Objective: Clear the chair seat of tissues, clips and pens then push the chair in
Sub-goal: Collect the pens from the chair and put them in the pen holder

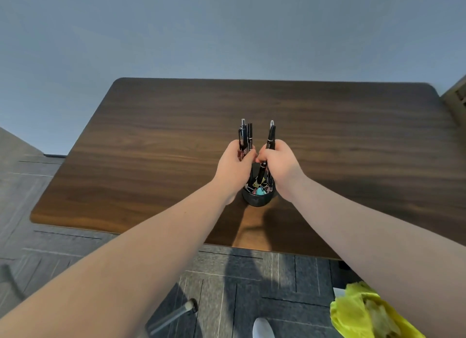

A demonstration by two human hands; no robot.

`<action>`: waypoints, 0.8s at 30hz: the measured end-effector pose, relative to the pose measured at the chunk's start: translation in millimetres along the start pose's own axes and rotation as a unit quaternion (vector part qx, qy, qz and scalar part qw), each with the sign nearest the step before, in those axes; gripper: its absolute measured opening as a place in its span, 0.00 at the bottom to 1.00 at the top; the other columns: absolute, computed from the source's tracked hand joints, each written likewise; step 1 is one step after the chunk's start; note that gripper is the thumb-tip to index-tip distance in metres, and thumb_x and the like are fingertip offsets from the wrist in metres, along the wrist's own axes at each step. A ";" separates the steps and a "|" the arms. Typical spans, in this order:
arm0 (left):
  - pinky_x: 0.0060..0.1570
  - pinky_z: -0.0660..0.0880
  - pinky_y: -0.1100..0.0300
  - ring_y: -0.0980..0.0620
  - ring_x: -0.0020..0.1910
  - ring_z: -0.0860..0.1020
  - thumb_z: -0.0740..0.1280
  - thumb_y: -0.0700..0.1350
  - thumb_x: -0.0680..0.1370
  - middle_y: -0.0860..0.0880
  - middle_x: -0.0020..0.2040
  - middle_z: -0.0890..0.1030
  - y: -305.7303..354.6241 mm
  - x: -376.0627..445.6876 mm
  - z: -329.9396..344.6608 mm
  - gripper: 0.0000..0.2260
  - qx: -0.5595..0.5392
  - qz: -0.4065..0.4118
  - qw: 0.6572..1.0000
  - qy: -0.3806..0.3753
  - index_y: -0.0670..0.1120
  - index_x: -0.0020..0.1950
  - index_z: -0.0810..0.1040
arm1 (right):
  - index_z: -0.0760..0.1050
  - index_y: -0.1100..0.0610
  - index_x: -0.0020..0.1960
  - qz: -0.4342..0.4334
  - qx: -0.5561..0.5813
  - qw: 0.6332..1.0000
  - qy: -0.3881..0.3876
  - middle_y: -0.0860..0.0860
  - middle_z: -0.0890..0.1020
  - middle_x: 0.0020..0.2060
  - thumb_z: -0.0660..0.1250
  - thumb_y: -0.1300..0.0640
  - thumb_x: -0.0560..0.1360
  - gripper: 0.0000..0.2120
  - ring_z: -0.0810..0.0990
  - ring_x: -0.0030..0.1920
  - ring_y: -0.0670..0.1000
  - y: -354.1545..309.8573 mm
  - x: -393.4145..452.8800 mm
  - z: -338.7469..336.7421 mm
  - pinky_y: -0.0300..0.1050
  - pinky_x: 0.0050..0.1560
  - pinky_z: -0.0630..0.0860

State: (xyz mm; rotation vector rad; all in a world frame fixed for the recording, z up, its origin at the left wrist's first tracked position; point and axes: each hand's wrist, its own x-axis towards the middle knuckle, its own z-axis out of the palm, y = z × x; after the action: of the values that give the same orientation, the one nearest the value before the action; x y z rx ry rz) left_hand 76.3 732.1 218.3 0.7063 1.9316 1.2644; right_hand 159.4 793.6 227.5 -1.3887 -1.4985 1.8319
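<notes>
An office is suggested: a wooden desk [327, 141] is set against a plain wall [227, 30], with grey carpet tiles [252, 287] laid below it.

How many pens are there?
3, maybe more hidden: two in the left hand, at and, one in the right hand, at, over the cup.

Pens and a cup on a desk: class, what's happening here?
A person stands at a wooden desk, both bare hands over a black cup. The left hand grips a couple of black pens; the right hand holds another pen, its tip down in the cup. Coloured clips already lie inside. A yellow bag sits low on the right. The chair seat is out of view.
</notes>
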 end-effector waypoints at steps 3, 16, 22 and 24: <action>0.56 0.75 0.55 0.51 0.53 0.78 0.62 0.44 0.80 0.51 0.49 0.79 -4.4 1.3 7.6 0.06 -0.008 -0.006 1.000 0.001 0.48 0.56 0.73 | 0.69 0.55 0.39 -0.005 -0.002 1.000 -0.002 0.53 0.74 0.39 0.58 0.67 0.71 0.08 0.75 0.45 0.55 6.3 3.1 -3.0 0.56 0.52 0.75; 0.39 0.72 0.65 0.53 0.50 0.77 0.60 0.44 0.81 0.52 0.50 0.79 -14.1 0.1 22.2 0.07 0.019 -0.024 1.000 0.003 0.50 0.58 0.72 | 0.72 0.57 0.54 -0.061 -0.126 0.990 0.003 0.54 0.80 0.49 0.60 0.65 0.74 0.10 0.79 0.52 0.54 21.5 6.7 -10.3 0.51 0.54 0.77; 0.62 0.75 0.53 0.51 0.60 0.76 0.60 0.41 0.80 0.51 0.58 0.77 -12.7 -5.3 16.7 0.15 0.030 -0.025 0.999 -0.014 0.51 0.66 0.68 | 0.70 0.57 0.66 -0.108 -0.196 0.975 0.011 0.55 0.78 0.61 0.62 0.66 0.74 0.21 0.76 0.62 0.54 19.2 -3.1 -14.2 0.50 0.64 0.74; 0.68 0.70 0.53 0.53 0.66 0.72 0.61 0.39 0.80 0.51 0.65 0.74 -10.2 -9.0 13.2 0.20 0.046 -0.015 0.999 -0.024 0.50 0.71 0.65 | 0.67 0.56 0.70 -0.126 -0.224 0.966 0.012 0.53 0.74 0.67 0.62 0.66 0.74 0.24 0.72 0.67 0.53 19.1 -6.4 -16.8 0.47 0.68 0.70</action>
State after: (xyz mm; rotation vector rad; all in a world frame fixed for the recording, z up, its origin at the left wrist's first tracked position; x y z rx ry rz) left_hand 91.6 728.6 207.7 0.7462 1.9641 1.1360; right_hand 181.8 790.3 214.2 -1.3212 -2.0589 1.3686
